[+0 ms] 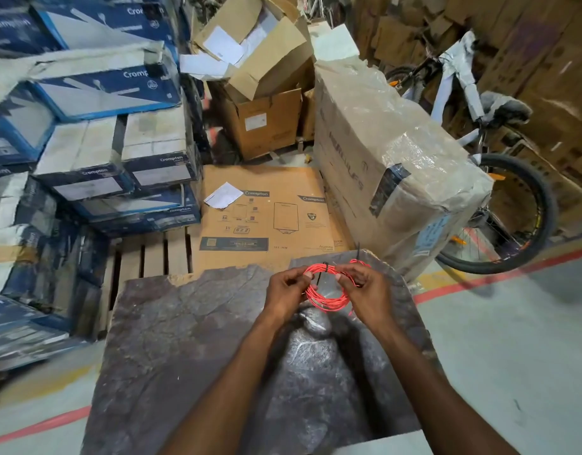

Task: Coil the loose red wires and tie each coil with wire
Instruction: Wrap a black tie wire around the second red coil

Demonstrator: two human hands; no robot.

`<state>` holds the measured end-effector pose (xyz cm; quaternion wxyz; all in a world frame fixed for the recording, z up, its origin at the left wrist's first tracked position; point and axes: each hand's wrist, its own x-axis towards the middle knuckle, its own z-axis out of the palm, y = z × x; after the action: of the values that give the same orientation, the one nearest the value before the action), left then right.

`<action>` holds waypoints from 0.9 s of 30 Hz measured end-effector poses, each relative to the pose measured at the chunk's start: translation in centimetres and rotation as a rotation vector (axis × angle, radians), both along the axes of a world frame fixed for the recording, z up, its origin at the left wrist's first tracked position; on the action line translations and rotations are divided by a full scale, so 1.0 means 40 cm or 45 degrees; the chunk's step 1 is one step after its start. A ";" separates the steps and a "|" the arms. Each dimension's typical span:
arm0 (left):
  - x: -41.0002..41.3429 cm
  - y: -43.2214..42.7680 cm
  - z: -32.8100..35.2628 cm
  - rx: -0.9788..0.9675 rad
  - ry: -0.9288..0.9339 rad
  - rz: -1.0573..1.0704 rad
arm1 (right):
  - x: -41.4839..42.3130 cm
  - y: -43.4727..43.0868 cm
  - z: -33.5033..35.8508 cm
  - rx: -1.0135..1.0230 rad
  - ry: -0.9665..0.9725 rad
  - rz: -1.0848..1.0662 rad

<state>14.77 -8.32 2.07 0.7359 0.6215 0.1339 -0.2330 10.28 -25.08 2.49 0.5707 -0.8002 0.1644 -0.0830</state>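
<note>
Dark slab (pixel 184 323), left hand (pixel 284 290) and right hand (pixel 365 287) pinching red wire coil (pixel 327 300), open carton (pixel 269 64) holding papers (pixel 222 44)

Work surface: dark mottled slab (pixel 171 339), worn, with glossy patches near its centre. The far edge is ragged and chipped pale toward the far left corner. The far edge overlaps a flat cardboard box (pixel 266 218) and a wooden pallet (pixel 151 254). A pale grey sheet (pixel 381 444) covers the near right corner. Red wire (pixel 361 264) shows over the far right corner; contact with the slab cannot be told.
</note>
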 end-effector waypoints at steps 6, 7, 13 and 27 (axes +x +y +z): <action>0.053 -0.023 -0.077 0.145 -0.125 0.031 | 0.052 -0.021 -0.068 -0.205 -0.006 -0.040; 0.060 -0.027 -0.086 0.163 -0.152 0.029 | 0.059 -0.020 -0.071 -0.239 0.000 -0.038; 0.066 -0.030 -0.159 0.309 -0.157 0.016 | 0.067 -0.008 -0.115 -0.581 -0.032 0.069; 0.113 -0.069 -0.120 0.196 -0.481 -0.031 | 0.070 -0.019 -0.129 -0.454 -0.283 -0.180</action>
<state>19.29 -11.10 -2.73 0.6953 0.7102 0.0033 -0.1102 13.08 -25.84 -2.66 0.4276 -0.8608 0.1390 -0.2384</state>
